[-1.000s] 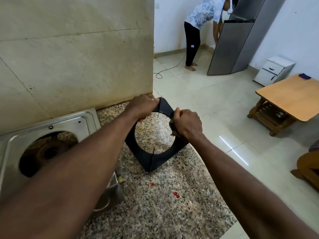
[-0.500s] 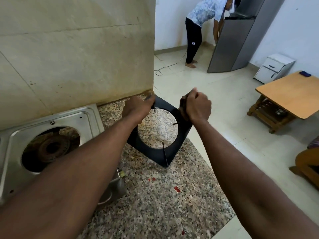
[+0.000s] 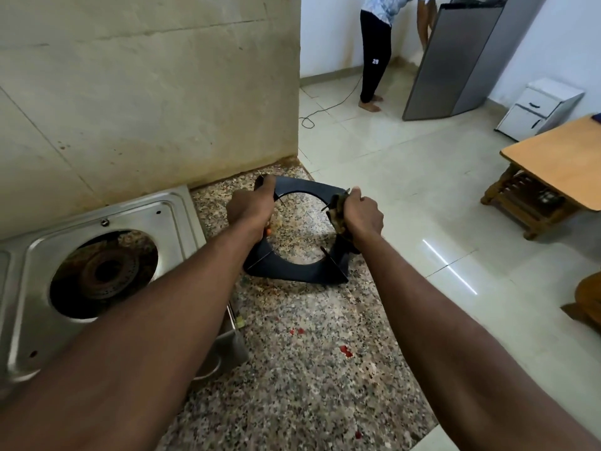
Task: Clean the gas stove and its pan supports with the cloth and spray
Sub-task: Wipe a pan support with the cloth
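The pan support (image 3: 294,271) is held propped on its near edge on the speckled tabletop (image 3: 309,369), close to the far right corner and just right of the gas stove (image 3: 182,216). Its far left corner is gripped by the left hand (image 3: 250,206), fingers curled round the frame. The right hand (image 3: 362,216) is closed round a bunched cloth (image 3: 338,216), which is pressed against the frame's right side, beside a thin prong. The frame is judged to be rigid metal and fairly light, so it can be steadied by one corner. The flat border is the place to be held, not the prongs, which look sharp and could snag the soft cloth. If greasy or sprayed it may be slippery, so a firm grip is called for. The tabletop's right edge is near, and a slip there could send it to the floor. No spray bottle is seen. The stove's burner (image 3: 107,271) lies uncovered, dark and rusty.
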